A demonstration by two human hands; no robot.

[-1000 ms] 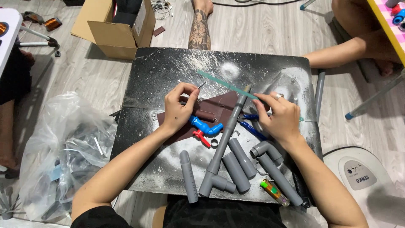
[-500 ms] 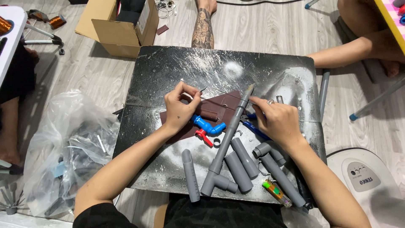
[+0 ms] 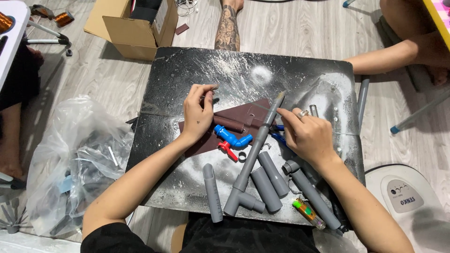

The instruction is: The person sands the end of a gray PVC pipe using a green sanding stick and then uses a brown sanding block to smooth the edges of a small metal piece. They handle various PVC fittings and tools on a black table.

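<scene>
Right now we are working over the black board (image 3: pixel 300 70), and what matters most is how the long grey pipe (image 3: pixel 257 147) is lying between our two hands. Its long axis is running on a slant, from the tee fitting (image 3: pixel 240 199) near our body up and away to its far tip, which is pointing toward the upper right. That far tip is sitting just beside our right hand (image 3: pixel 307 136), so the right hand is clearly the nearer one to the working end. Our right hand's fingers are drawn narrow, pinching a thin clear strip (image 3: pixel 248 105) that is stretching leftward across the brown sheet (image 3: pixel 229 121). Our left hand (image 3: pixel 198 112) is lying to the left of the pipe, well apart from its tip, with its fingers curled in; it seems to be gripping the other end of that strip, though we cannot tell for certain. Between the hands, the blue valve with a red handle (image 3: pixel 230 139) is resting on the brown sheet, just left of the pipe. Shorter grey pipe pieces (image 3: pixel 272 175) are lying near the tee end, and a small lighter (image 3: pixel 307 212) is sitting by the board's near edge.
</scene>
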